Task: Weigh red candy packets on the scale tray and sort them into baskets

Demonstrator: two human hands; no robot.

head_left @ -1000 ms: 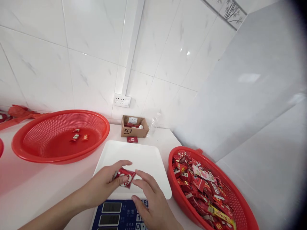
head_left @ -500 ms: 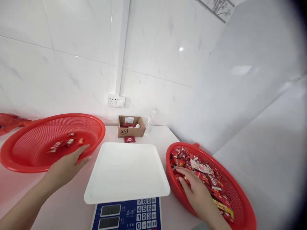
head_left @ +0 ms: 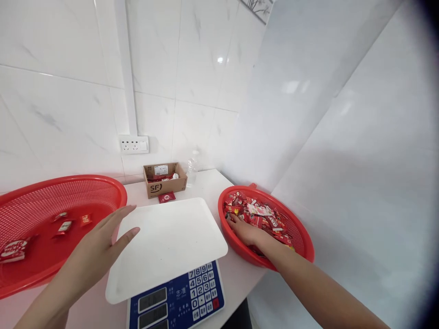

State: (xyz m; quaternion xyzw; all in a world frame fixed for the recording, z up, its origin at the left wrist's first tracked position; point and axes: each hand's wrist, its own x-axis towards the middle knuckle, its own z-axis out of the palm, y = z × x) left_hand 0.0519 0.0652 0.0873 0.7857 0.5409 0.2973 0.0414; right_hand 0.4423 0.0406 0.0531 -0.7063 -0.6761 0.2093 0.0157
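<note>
My left hand [head_left: 99, 244] hovers open, fingers stretched out, over the gap between the left red basket [head_left: 113, 194] and the white scale tray [head_left: 168, 244]. It holds nothing. In that basket lie a few red candy packets [head_left: 65, 225] and a larger red packet [head_left: 13, 250] at the far left. My right hand [head_left: 245, 230] reaches into the right red basket [head_left: 303, 237], fingers down among its heap of wrapped candies [head_left: 262, 214]. Whether its fingers grip any candy is hidden.
The scale's blue keypad and displays [head_left: 181, 297] face me at the counter's front edge. A small cardboard box [head_left: 165, 179], a loose red packet [head_left: 166, 197] and a clear bottle [head_left: 192, 167] stand near the tiled wall, below a socket [head_left: 134, 144]. A white panel [head_left: 343, 137] rises on the right.
The red packet held over the tray a second ago now lies in the left basket. My left hand has come back toward the tray, open. My right hand went into the right basket.
</note>
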